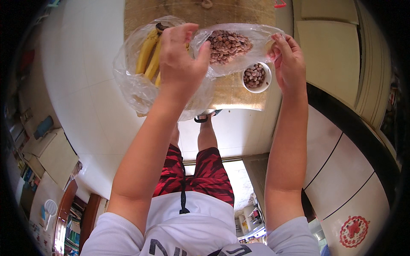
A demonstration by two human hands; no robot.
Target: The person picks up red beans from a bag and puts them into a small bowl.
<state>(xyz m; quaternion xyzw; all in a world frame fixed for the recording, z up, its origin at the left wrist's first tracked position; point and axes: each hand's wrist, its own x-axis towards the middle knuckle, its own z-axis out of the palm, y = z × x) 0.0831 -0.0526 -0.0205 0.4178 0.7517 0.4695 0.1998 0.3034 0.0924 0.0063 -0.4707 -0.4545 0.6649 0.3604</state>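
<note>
My right hand (287, 59) pinches the right end of a clear plastic bag (259, 32) that holds a heap of brownish-pink dried fruit or nuts (229, 46). Over the bag's left end is my left hand (182, 52), slightly blurred, thumb and fingers spread; whether its thumb touches the bag I cannot tell. Behind and left of it, several bananas (147, 56) lie on or in a second clear plastic bag (128, 92). Just below the held bag, a white paper cup or bowl (270, 78) contains more of the same pieces (254, 76).
A tan patterned cloth (237, 92) covers the table under these things. A small round object (207, 4) sits at its far edge, with a red item (280, 4) at the upper right. Pale cabinets (330, 57) stand on the right, beside a black curved edge (352, 124).
</note>
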